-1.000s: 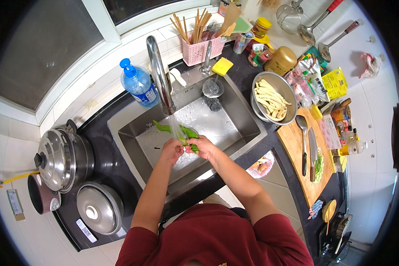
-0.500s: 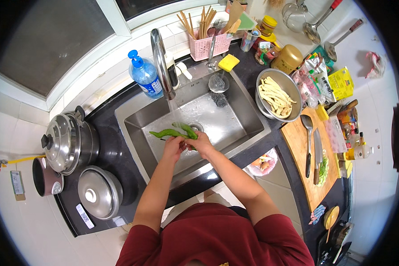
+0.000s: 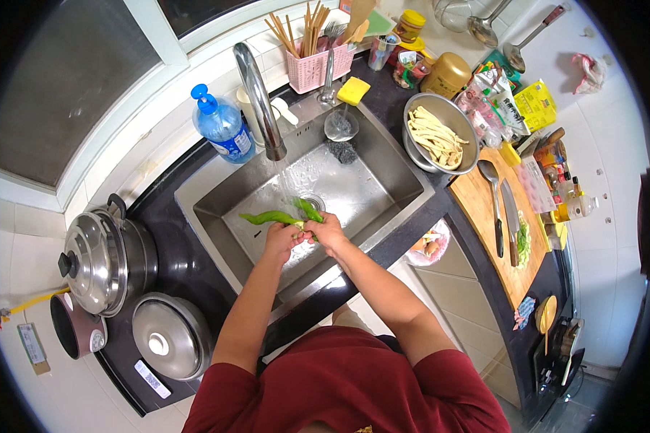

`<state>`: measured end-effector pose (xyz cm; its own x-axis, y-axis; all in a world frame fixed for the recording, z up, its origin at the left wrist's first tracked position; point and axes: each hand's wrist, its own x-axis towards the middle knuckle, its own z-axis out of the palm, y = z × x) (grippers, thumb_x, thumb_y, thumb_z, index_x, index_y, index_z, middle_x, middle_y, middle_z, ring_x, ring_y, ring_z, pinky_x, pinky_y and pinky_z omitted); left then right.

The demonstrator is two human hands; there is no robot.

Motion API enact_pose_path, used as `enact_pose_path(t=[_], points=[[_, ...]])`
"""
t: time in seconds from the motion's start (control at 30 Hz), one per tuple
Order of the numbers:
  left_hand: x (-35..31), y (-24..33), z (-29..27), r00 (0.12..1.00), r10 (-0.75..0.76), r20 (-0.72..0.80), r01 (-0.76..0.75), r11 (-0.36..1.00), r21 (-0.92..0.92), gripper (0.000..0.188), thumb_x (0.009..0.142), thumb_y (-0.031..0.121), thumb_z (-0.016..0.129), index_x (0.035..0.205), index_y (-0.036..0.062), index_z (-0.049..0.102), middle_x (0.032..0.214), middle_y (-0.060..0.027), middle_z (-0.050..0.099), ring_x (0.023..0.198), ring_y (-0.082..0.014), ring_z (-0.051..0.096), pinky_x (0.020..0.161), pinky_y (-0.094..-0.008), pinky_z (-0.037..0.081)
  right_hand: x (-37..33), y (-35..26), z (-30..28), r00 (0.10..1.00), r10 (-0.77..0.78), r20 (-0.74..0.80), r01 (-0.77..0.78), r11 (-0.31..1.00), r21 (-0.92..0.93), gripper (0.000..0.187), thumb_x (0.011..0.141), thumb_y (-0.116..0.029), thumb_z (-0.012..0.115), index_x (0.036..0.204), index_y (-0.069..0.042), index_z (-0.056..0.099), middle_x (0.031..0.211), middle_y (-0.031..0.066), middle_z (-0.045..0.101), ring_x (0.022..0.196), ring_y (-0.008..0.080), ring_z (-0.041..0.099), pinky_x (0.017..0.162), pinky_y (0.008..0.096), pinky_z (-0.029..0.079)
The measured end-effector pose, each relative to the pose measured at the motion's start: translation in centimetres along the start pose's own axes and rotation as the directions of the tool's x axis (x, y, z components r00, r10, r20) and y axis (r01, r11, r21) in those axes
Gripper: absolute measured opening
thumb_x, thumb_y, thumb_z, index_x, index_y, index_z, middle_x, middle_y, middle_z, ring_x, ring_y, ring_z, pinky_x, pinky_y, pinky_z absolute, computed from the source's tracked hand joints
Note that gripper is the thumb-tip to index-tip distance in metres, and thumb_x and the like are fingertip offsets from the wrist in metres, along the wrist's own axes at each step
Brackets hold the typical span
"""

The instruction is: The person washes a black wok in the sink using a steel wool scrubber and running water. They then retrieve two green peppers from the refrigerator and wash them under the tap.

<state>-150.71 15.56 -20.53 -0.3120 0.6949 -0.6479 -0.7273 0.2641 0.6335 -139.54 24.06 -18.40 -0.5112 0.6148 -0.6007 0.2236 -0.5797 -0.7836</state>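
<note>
Over the steel sink, both of my hands are closed on a long green pepper that looks split or torn into two parts. My left hand grips the longer green pepper, which points out to the left. In my right hand is the other green piece, slanting up toward the tap. The fingertips meet around a pale inner part, where the fingers hide whether the pieces still join. Water runs from the tap just behind them. A small dark bit lies in the basin.
A blue soap bottle stands behind the sink. To the right are a steel bowl of pale strips and a cutting board with a ladle, a knife and chopped greens. Lidded pots stand left.
The head view has shifted and turned slightly. Both hands keep their hold on the pepper, with its pale inside showing a little more between the fingers.
</note>
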Motion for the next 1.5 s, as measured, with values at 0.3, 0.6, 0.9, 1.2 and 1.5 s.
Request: enact_pose_path(t=[0.3,0.6,0.9,1.2,1.5], points=[[0.5,1.9,-1.7,0.973,-0.068,0.221,0.098,0.987,-0.13,0.017,0.082,-0.002,0.056,0.099,0.0018,0.057,0.089,-0.0089,0.063,0.071,-0.0134,0.058,0.066,-0.0269,0.05,2.2,-0.2,-1.3,0.943,0.229,0.241,-0.3,0.901,0.315,0.012,0.083,-0.011,0.063,0.089,-0.001,0.06,0.077,0.0078,0.061,0.061,0.0146,0.057,0.055,0.0278,0.05],[0.5,1.3,-2.7,0.966,-0.05,0.253,0.119,0.958,-0.263,0.017,0.087,0.003,0.058,0.103,0.0022,0.058,0.097,-0.0092,0.064,0.091,-0.0175,0.062,0.077,-0.0288,0.048,3.8,1.5,-1.4,0.891,0.36,0.277,-0.446,0.808,0.385,0.009,0.083,-0.012,0.062,0.087,-0.004,0.058,0.076,0.0057,0.059,0.06,0.0127,0.054,0.052,0.0246,0.048],[1.9,-0.2,-2.7,0.995,-0.036,0.088,0.055,0.973,-0.225,0.014,0.084,0.0,0.058,0.099,0.0003,0.058,0.089,-0.0105,0.065,0.081,-0.018,0.063,0.072,-0.0272,0.051,1.1,-1.2,1.7,0.996,0.086,0.006,-0.086,0.995,0.043,0.022,0.079,-0.009,0.069,0.094,0.0,0.056,0.075,0.0063,0.06,0.057,0.0121,0.056,0.045,0.0243,0.046],[2.2,0.2,-2.6,0.999,0.003,0.042,0.001,0.995,-0.1,0.017,0.08,-0.003,0.06,0.097,0.0015,0.057,0.089,-0.0097,0.064,0.078,-0.0177,0.064,0.069,-0.0265,0.052,2.3,-0.1,1.2,0.962,0.274,0.002,-0.266,0.933,0.242,0.012,0.082,-0.009,0.064,0.087,0.0,0.059,0.075,0.0066,0.061,0.058,0.0137,0.057,0.047,0.0257,0.048],[1.0,1.3,-1.8,0.995,0.077,0.067,-0.062,0.979,-0.196,0.019,0.081,-0.005,0.06,0.098,0.0022,0.056,0.093,-0.0079,0.062,0.08,-0.0156,0.061,0.072,-0.0262,0.05,4.8,0.8,-0.5,0.855,0.452,0.255,-0.515,0.796,0.317,0.007,0.085,-0.012,0.061,0.085,-0.007,0.057,0.072,0.0043,0.058,0.057,0.011,0.055,0.049,0.0235,0.049]])
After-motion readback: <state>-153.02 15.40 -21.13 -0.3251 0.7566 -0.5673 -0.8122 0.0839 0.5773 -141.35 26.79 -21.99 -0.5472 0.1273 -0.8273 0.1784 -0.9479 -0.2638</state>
